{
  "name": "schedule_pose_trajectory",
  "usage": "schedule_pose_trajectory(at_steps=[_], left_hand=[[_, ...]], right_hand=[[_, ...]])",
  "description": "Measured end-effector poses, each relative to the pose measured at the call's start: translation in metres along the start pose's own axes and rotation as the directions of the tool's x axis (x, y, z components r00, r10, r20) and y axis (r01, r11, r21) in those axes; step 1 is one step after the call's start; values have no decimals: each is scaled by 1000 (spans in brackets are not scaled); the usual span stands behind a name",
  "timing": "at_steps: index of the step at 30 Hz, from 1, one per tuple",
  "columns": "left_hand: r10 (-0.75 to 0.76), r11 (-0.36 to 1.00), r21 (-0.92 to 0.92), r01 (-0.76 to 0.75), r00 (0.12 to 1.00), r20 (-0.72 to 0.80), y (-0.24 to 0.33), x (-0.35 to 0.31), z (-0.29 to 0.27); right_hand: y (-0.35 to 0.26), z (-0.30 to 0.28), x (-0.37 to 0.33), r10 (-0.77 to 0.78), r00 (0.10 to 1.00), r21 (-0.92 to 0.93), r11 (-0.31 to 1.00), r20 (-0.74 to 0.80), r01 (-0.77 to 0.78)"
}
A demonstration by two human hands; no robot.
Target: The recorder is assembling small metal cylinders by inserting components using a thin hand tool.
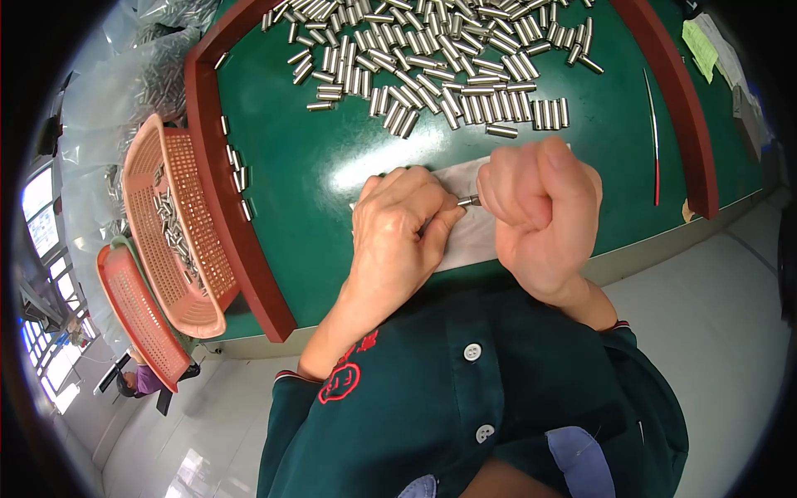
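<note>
My left hand (403, 212) is closed in a pinch over a pale cloth or paper sheet (465, 251) on the green tabletop. Between thumb and forefinger sits a short shiny metal piece (470, 200), which looks like one end of a metal cylinder. It points toward my right hand (540, 207), whose fingers are curled into a fist right beside it. What the right fist grips is hidden. Beyond both hands spreads a large pile of short steel cylinders (432, 65), some lined up side by side.
Dark red wooden rails (207, 149) edge the green table (299, 224). Left of it stand a pink plastic basket (212, 241) with cylinders inside and an orange basket (145, 324). A thin red-handled tool (656, 158) lies at right. Another person (143, 380) is far left.
</note>
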State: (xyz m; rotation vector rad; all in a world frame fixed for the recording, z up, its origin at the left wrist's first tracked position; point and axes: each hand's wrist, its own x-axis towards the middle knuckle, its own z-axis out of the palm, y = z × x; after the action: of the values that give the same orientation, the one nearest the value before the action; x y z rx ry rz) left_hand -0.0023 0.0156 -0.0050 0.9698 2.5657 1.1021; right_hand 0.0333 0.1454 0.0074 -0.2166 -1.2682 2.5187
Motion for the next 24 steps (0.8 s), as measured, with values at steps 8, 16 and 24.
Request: schedule_pose_trajectory(at_steps=[8,16,24], left_hand=[[-5,1000,-16,5,1000,7,2,5,-1],[11,1000,-7,-11,1000,-17,0,0,2],[-266,189,-947,260,942,205,1,-12,-20]], right_hand=[[0,10,-3,-16,1000,-195,981,-14,13],[8,4,-5,-121,992,-162,980,-27,115],[4,-4,-3,-78,995,29,996,-59,80]])
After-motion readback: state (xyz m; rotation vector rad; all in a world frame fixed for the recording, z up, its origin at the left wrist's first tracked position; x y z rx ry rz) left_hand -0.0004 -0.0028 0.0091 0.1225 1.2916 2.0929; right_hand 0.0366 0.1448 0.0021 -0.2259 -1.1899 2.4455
